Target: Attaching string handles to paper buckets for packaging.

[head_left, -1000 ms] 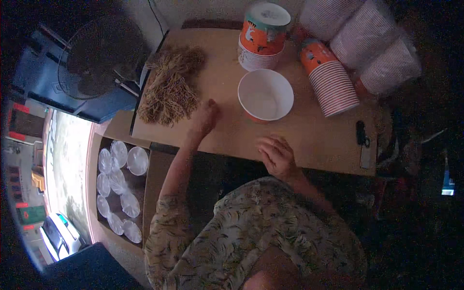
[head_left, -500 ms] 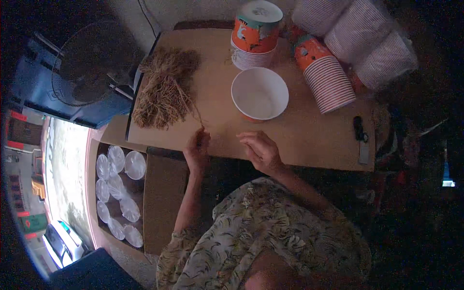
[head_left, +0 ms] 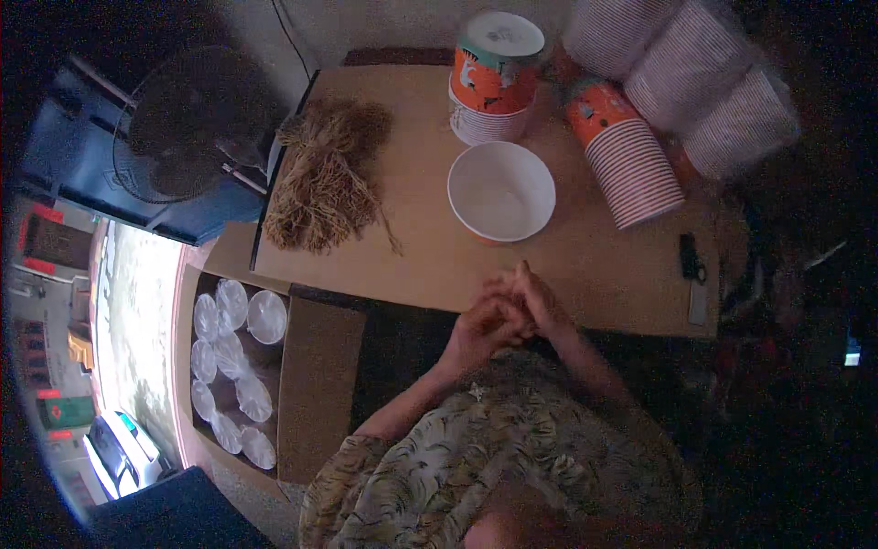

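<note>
My left hand [head_left: 483,331] and my right hand [head_left: 541,304] meet at the table's front edge, touching each other. The left one's fingers are curled against the right; whether anything is between them is hidden. My right hand's fingers look stretched out over the left, slightly blurred. Just beyond them stands a paper bowl [head_left: 501,194], white inside and upright. A pile of dry, brown, stringy strands [head_left: 327,183] lies at the table's left, one loose strand [head_left: 391,233] trailing from it toward me.
Behind the bowl rises a stack of upturned orange paper bowls [head_left: 497,82]. More nested bowls [head_left: 631,169] and wrapped stacks [head_left: 690,69] lie at right, with black scissors [head_left: 691,259] near the corner. A carton [head_left: 315,393] of clear plastic-wrapped round items [head_left: 267,317] stands lower left; a fan [head_left: 197,123] behind.
My left hand has left the loose strand and moved right to meet my right hand. The strand now lies on the table. The whole view has shifted slightly.
</note>
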The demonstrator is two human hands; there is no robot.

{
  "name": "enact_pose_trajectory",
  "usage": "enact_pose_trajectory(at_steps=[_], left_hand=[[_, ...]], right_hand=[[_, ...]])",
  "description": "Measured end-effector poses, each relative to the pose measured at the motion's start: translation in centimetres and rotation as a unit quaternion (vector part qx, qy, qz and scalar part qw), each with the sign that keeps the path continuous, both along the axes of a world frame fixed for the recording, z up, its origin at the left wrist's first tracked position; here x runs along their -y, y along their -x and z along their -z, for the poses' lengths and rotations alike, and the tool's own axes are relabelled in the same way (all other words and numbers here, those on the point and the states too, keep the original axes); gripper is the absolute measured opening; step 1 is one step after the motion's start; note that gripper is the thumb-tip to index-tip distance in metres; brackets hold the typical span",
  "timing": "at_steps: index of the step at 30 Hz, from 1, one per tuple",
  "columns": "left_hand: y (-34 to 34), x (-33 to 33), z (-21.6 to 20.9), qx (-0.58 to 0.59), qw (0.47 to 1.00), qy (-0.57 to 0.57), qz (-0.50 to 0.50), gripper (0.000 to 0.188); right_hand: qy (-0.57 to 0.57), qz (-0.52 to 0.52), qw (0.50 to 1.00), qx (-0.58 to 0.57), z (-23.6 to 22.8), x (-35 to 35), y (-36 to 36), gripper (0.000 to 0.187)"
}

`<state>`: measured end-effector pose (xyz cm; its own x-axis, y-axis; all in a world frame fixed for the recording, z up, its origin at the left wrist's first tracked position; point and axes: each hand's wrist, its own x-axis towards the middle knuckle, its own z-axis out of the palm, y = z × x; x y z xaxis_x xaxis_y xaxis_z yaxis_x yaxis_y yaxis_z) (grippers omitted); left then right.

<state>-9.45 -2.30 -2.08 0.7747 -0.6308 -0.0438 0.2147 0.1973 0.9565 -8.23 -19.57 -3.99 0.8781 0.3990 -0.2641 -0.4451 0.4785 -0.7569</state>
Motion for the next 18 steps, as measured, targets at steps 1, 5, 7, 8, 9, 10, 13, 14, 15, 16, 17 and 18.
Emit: enact_pose_trajectory(at_steps=[1,5,7,8,9,10,13,14,15,16,17,18], left_hand=[[-0.1,0.2,-0.1,-0.09,0.996,0.017,-0.001,0.01],[-1.1,0.7,-0.5,-0.104,0.993,-0.034,-0.037,0.012],[-1.4,1.3,0.1,-0.144,0.983,0.008,-0.11,0.018],[-1.6,1.5,0.2,-0.147,0.983,0.006,-0.105,0.018],[-1.9,1.5,0.2,-0.13,0.982,-0.018,-0.135,0.022],[-2.2,1.6,0.2,-0.111,0.98,-0.04,-0.163,0.026],[-2.7,1.9,0.0,-0.125,0.975,-0.019,-0.184,0.031],[-2.9,2.1,-0.1,-0.11,0.974,-0.029,-0.197,0.031],[-2.9,2.3,0.0,-0.112,0.975,-0.029,-0.19,0.031],[-2.8,2.3,0.3,-0.12,0.974,-0.02,-0.192,0.031],[-2.8,2.4,0.4,-0.128,0.972,-0.011,-0.195,0.03],[-2.9,2.5,0.3,-0.128,0.973,-0.013,-0.19,0.03]], right_hand=[[0.115,0.0,0.993,0.01,0.1,0.7,0.6,0.066],[0.292,0.043,0.955,0.035,-2.0,1.0,2.1,0.052],[0.268,0.11,0.956,0.044,-2.7,0.1,2.6,0.044],[0.244,0.174,0.953,0.056,-2.7,-0.3,2.9,0.036],[0.244,0.178,0.952,0.051,-2.7,-0.1,2.8,0.036],[0.235,0.164,0.95,0.122,-2.9,0.3,2.4,0.027],[0.285,0.165,0.929,0.168,-2.2,1.0,2.6,0.017],[0.34,0.174,0.913,0.147,-1.9,1.2,2.7,0.015],[0.341,0.18,0.912,0.143,-1.8,1.5,2.7,0.015],[0.368,0.188,0.896,0.16,-1.7,1.8,2.6,0.016],[0.395,0.196,0.88,0.176,-1.6,1.9,2.7,0.017],[0.395,0.201,0.88,0.174,-1.6,1.9,2.7,0.017]])
